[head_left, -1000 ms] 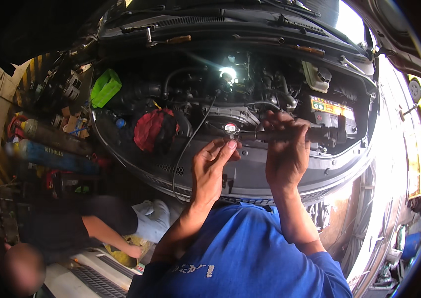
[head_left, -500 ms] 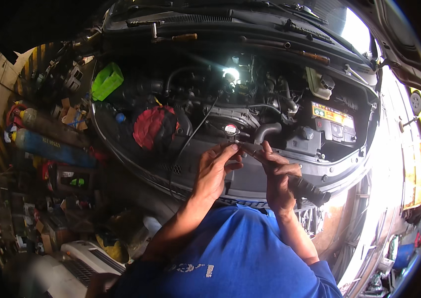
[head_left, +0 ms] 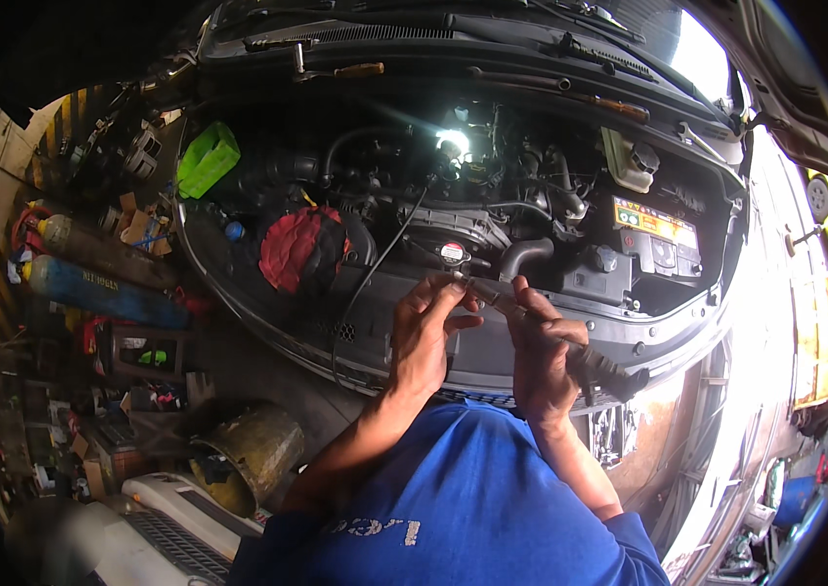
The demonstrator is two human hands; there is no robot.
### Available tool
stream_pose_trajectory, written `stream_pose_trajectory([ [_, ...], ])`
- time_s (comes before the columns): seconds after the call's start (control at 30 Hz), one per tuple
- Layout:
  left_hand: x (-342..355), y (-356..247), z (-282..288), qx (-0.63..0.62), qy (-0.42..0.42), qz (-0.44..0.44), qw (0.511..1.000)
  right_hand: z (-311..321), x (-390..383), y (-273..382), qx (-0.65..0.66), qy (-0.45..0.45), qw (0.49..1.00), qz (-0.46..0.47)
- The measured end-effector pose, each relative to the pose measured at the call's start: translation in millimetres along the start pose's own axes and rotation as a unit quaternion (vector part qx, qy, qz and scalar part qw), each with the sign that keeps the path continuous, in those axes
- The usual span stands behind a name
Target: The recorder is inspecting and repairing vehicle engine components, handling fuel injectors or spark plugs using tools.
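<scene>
Fingers of the left hand (head_left: 424,327) pinch the metal tip of a long black tool (head_left: 541,327); the right hand (head_left: 539,356) is curled closed around its shaft, handle trailing to the right. Both hands hover over the front edge of the open engine bay (head_left: 492,215), which holds a red rag (head_left: 301,246) and a battery (head_left: 658,234). Both forearms rise from the lower edge.

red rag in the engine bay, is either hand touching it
No, the red rag lies apart to the left, while the left hand and right hand hold a long dark tool.
</scene>
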State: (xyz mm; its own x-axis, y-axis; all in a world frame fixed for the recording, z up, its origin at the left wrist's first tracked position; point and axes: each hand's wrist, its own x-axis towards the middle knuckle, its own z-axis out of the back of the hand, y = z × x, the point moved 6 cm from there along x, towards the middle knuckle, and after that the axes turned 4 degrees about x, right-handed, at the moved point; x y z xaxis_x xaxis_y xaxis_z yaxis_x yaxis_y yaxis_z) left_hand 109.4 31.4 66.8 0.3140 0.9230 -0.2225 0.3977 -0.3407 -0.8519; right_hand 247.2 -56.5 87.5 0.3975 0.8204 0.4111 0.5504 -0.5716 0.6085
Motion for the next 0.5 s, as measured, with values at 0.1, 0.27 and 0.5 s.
stream_pose_trajectory([
  [0.1,-3.1,-4.5,-1.6,0.032,0.011,-0.031,0.999,6.1,2.2,-1.4,0.007,-0.024,0.999,-0.025],
  [0.27,-7.0,-6.9,-1.3,0.048,0.008,-0.037,0.998,13.8,2.5,-3.2,0.056,-0.054,0.996,-0.05],
  [0.5,-3.4,-5.4,3.4,0.061,-0.013,-0.012,0.998,11.1,-0.4,-6.4,0.045,-0.044,0.997,-0.04],
])
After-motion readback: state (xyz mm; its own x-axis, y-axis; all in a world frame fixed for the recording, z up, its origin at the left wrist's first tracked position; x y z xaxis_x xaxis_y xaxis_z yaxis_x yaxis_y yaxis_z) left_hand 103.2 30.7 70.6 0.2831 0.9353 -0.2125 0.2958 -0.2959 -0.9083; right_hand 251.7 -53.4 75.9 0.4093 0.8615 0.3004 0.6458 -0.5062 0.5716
